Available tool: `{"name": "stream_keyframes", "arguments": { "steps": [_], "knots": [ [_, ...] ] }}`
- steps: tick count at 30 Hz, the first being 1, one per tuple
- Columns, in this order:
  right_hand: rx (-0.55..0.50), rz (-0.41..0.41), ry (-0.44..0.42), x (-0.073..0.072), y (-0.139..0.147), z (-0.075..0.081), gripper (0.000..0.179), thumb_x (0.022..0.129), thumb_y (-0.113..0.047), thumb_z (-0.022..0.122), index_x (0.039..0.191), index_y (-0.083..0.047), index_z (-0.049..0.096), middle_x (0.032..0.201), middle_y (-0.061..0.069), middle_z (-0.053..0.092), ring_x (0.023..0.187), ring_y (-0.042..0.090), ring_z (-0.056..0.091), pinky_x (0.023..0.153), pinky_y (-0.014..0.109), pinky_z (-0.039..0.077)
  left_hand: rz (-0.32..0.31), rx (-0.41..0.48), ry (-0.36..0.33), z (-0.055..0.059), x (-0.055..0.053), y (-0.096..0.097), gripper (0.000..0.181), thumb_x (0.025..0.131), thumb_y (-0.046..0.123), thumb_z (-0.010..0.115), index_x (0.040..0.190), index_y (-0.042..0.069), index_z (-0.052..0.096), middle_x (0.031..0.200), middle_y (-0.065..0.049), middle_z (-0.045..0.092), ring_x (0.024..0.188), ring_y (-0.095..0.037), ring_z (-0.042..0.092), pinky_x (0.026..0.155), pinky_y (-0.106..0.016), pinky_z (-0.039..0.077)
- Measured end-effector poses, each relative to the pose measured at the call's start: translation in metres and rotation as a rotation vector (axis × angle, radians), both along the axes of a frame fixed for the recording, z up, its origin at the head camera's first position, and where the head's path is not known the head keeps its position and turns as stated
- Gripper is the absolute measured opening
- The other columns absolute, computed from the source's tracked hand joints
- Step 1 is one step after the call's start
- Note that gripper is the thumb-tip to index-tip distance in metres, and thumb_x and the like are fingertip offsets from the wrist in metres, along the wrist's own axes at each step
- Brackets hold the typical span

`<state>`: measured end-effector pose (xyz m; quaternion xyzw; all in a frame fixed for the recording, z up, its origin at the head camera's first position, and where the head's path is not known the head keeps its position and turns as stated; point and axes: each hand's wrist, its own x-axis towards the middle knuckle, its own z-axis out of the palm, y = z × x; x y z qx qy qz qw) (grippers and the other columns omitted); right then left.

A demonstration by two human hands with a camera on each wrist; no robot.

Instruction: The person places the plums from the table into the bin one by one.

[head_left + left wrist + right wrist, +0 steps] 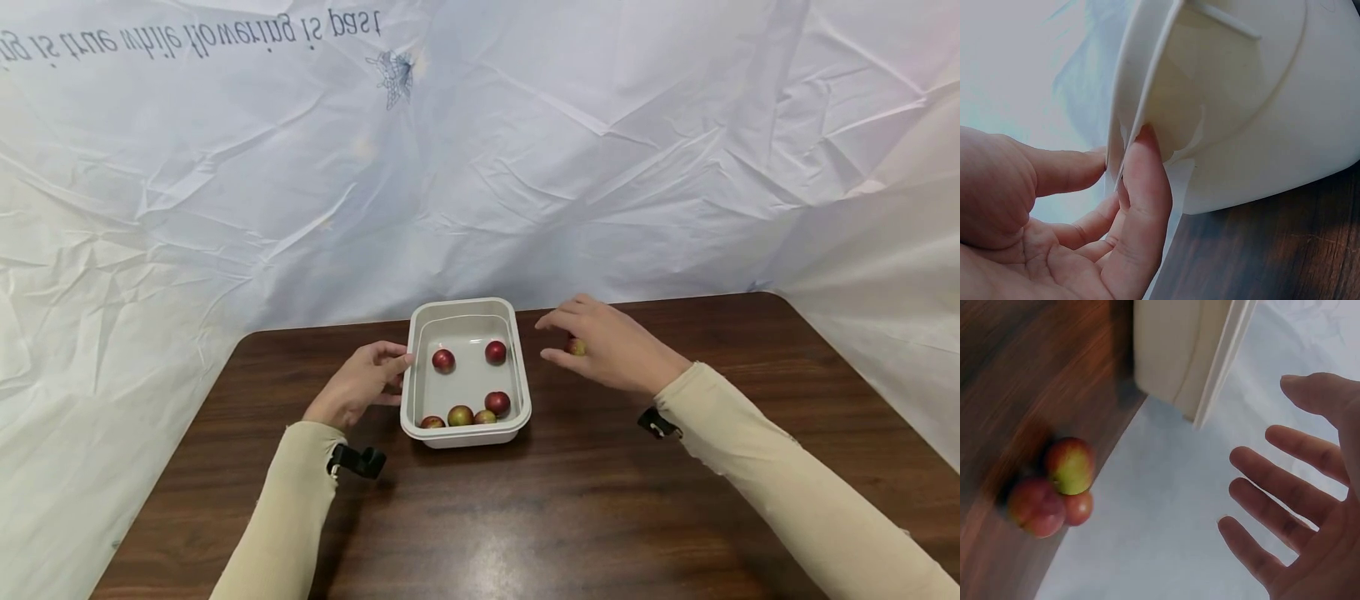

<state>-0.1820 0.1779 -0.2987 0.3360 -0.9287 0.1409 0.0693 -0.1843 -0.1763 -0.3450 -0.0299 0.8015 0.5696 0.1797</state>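
A pale grey plastic tub (465, 433) holds several red and yellow-green plums (443, 361), most of them gathered at its near end. At the tub's left side, my left hand (356, 385) pinches the rim (1141, 94) between thumb and fingers. My right hand (611, 343) hovers to the right of the tub, fingers spread and holding nothing in the right wrist view. Below it, three plums (1038, 506) lie close together on the table; in the head view the hand mostly hides them, with one plum (576, 346) showing between thumb and fingers.
The tub stands on a dark brown wooden table (585, 500), near its far edge. Behind and beside the table hangs a creased white sheet (480, 167) with printed lettering. Black straps with small mounts (360, 461) sit on both wrists.
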Motion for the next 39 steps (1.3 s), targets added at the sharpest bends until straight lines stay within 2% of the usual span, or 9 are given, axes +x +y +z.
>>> {"name": "stream_keyframes", "arguments": {
  "steps": [6,13,23,39],
  "knots": [
    [0.003,-0.047,-0.027,-0.012,0.011,-0.002,0.039,0.1,-0.035,0.068,0.132,-0.013,0.065,0.121,0.004,0.066,0.108,0.024,0.057,0.094,0.046,0.051,-0.001,0.002,0.004,0.001,0.0,0.0,0.042,0.108,0.025,0.053,0.141,0.001,0.048,0.125,-0.017,0.059,0.098,-0.022,0.063,0.081,-0.037,0.063],
    [0.038,-0.084,-0.057,-0.024,0.02,-0.007,0.041,0.098,-0.033,0.071,0.133,-0.013,0.064,0.127,0.008,0.066,0.125,0.029,0.055,0.103,0.052,0.049,-0.003,0.003,0.004,0.001,0.0,0.0,0.042,0.108,0.025,0.053,0.142,0.0,0.048,0.126,-0.018,0.059,0.098,-0.023,0.064,0.081,-0.037,0.063],
    [0.093,-0.151,-0.13,-0.043,0.039,-0.023,0.037,0.098,-0.026,0.069,0.131,-0.012,0.064,0.126,0.013,0.065,0.121,0.032,0.055,0.098,0.054,0.05,-0.003,0.006,-0.001,0.001,0.0,0.0,0.042,0.108,0.025,0.054,0.141,0.001,0.048,0.125,-0.018,0.059,0.098,-0.023,0.064,0.081,-0.037,0.063],
    [0.109,-0.152,-0.184,-0.071,0.044,-0.04,0.037,0.099,-0.021,0.068,0.132,-0.005,0.063,0.129,0.016,0.066,0.122,0.037,0.057,0.1,0.056,0.05,-0.008,0.004,-0.003,0.002,0.001,0.0,0.042,0.108,0.026,0.053,0.141,0.001,0.048,0.127,-0.018,0.059,0.1,-0.023,0.064,0.081,-0.037,0.063]
  ]
}}
